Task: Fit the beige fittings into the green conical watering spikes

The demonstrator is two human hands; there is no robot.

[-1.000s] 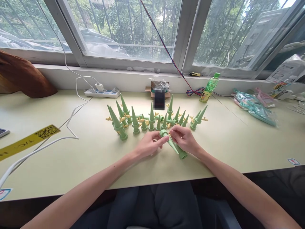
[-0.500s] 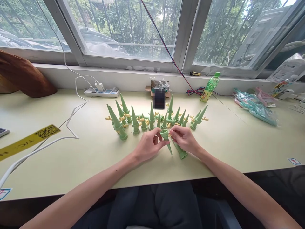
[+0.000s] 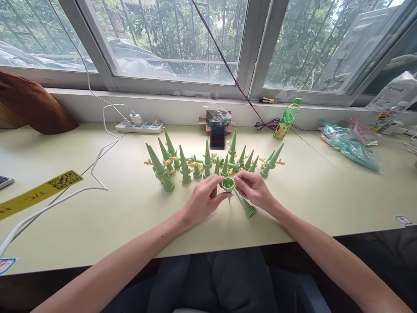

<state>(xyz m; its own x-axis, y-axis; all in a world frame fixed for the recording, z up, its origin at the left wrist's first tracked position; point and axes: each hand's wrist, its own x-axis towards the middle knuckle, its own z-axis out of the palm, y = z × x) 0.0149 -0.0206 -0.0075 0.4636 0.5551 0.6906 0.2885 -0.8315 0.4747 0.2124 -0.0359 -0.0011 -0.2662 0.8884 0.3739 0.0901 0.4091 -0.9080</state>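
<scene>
Between my thumb and fingers, my left hand (image 3: 206,193) grips a green plastic watering spike (image 3: 228,185), its round hollow mouth facing me and its tip pointing down. Closed in a pinch at the right side of that mouth is my right hand (image 3: 252,187); whatever small part lies under its fingertips is hidden. A second green spike (image 3: 249,210) lies on the table just below my right hand, wide end toward me. Beyond both hands several more green spikes (image 3: 184,165) stand point up, many with small yellow valves on their sides.
On the pale table (image 3: 130,226) a power strip (image 3: 140,126) stands at the back left, with a white cable running forward. A green drink bottle (image 3: 287,119) and bagged items (image 3: 352,145) are at the back right. A small open box (image 3: 218,119) sits by the window.
The held spike has tilted so that its mouth now faces me and its inside shows more. The yellow piece seen at my right fingertips is now out of sight.
</scene>
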